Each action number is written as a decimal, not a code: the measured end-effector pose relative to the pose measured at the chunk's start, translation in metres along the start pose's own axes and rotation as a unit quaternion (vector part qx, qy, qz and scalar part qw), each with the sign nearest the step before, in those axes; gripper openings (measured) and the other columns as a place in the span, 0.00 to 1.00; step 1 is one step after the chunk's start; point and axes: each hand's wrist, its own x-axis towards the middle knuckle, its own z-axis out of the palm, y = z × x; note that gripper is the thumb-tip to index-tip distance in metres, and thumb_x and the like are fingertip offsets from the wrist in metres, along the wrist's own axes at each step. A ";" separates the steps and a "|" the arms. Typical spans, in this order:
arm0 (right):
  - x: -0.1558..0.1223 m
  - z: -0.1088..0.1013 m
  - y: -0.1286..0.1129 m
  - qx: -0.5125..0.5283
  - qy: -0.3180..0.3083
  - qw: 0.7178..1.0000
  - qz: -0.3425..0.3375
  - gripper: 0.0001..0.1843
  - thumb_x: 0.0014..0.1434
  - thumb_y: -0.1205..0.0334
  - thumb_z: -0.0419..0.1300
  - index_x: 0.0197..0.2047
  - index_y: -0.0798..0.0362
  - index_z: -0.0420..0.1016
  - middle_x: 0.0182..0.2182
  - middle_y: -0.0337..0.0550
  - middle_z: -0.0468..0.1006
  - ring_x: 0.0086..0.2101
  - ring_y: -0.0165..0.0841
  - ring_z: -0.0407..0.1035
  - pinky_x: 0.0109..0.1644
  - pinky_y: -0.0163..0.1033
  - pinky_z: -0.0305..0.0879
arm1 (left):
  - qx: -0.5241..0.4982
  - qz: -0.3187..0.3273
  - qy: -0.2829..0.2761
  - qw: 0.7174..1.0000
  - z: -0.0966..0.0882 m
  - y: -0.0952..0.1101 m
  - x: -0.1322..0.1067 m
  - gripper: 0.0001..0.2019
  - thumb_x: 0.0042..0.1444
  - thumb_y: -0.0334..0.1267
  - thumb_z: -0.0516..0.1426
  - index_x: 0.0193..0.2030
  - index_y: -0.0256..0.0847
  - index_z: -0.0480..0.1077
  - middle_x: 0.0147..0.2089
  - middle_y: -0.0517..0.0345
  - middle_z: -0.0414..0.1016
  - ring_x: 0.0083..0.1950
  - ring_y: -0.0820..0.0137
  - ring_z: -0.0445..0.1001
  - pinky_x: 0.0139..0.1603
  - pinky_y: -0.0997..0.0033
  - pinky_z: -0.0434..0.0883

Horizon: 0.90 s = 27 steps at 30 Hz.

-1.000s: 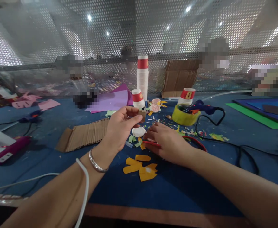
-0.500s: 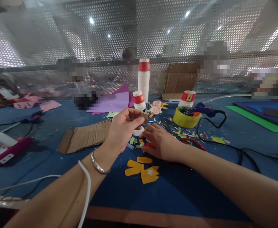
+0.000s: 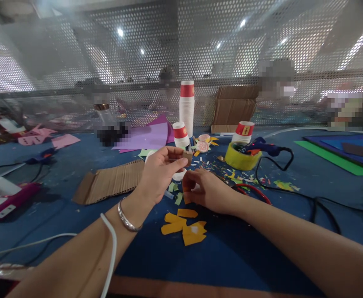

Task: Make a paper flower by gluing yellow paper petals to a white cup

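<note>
My left hand (image 3: 159, 171) is raised over the blue table (image 3: 246, 248) and pinches a small brown cardboard piece (image 3: 187, 157) between thumb and fingers. Just right of it, my right hand (image 3: 207, 190) rests low on the table with its fingers curled; an orange paper scrap (image 3: 186, 198) shows at its fingertips. Under that hand lie red-handled scissors (image 3: 254, 190). A white round cup piece (image 3: 179, 176) sits between the two hands. Orange paper petals (image 3: 184, 225) lie in front of them.
Corrugated cardboard (image 3: 109, 186) lies to the left. Behind stand a tall cup stack (image 3: 186, 105), two red-and-white cups (image 3: 180, 134) (image 3: 244, 131), a yellow tape roll (image 3: 241, 156) and a blue glue gun (image 3: 263, 147) with black cable. Purple paper, green sheets and a pink device surround them.
My right hand has slid left off the scissors' handles and curled its fingers at the orange scrap. The left hand holds its cardboard piece in almost the same place.
</note>
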 end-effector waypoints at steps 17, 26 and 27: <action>-0.018 -0.040 0.000 0.172 0.219 0.960 0.025 0.06 0.57 0.61 0.61 0.32 0.50 0.66 0.29 0.37 0.69 0.29 0.30 0.64 0.33 0.37 0.63 | 0.090 -0.005 -0.046 0.995 0.003 0.003 -0.004 0.08 0.47 0.31 0.64 0.35 0.40 0.72 0.32 0.59 0.75 0.31 0.73 0.71 0.28 0.73 0.66; -0.017 -0.034 0.007 0.203 0.225 0.953 0.016 0.08 0.58 0.60 0.62 0.33 0.51 0.66 0.29 0.36 0.68 0.29 0.29 0.63 0.33 0.37 0.63 | 0.086 -0.059 -0.107 0.989 0.008 0.001 -0.009 0.09 0.46 0.30 0.63 0.35 0.40 0.70 0.31 0.60 0.74 0.33 0.71 0.74 0.27 0.75 0.70; -0.016 -0.034 0.007 0.203 0.226 0.953 0.013 0.08 0.58 0.60 0.62 0.33 0.51 0.66 0.29 0.36 0.68 0.29 0.29 0.63 0.32 0.37 0.63 | 0.086 -0.061 -0.111 0.988 0.008 0.001 -0.009 0.09 0.47 0.31 0.63 0.35 0.40 0.69 0.31 0.60 0.73 0.33 0.71 0.73 0.27 0.75 0.70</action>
